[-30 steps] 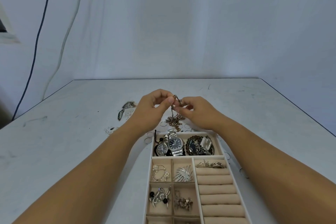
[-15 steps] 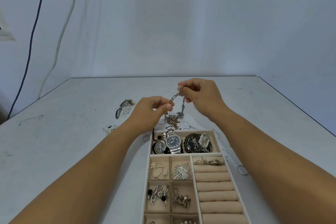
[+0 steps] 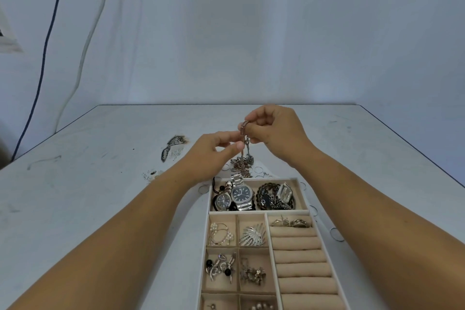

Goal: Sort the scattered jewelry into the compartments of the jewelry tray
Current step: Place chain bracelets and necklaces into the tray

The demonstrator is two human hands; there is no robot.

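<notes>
Right hand [image 3: 274, 126] pinches the top link of a rose-gold and silver metal link chain [image 3: 243, 151] between thumb and forefinger, raised above the pale grey tabletop [image 3: 100, 184]. Lower and just to its left, the left hand [image 3: 214, 151] nips the same chain a few links down, fingertips pressed together on it. Below both hands the rest of the chain hangs and ends in a loose heap on the tabletop, just beyond the far wall of the white jewelry tray with beige velvet compartments [image 3: 210, 234], whose far compartment already holds silver wristwatches [image 3: 237, 195].

Judging by its look, the chain is limp and moderately light; it will swing, bunch and snag on itself, and smooth metal links may slip through a soft pinch. It seems best held at an end link or the clasp, with the other hand gathering the slack so it can be lowered in without tangling.

Compared with a second ago, the right hand has climbed higher and farther out, drawing more chain up from the heap, while the left has stayed close to its earlier height; the two hands, once level and touching, now sit staggered.
</notes>
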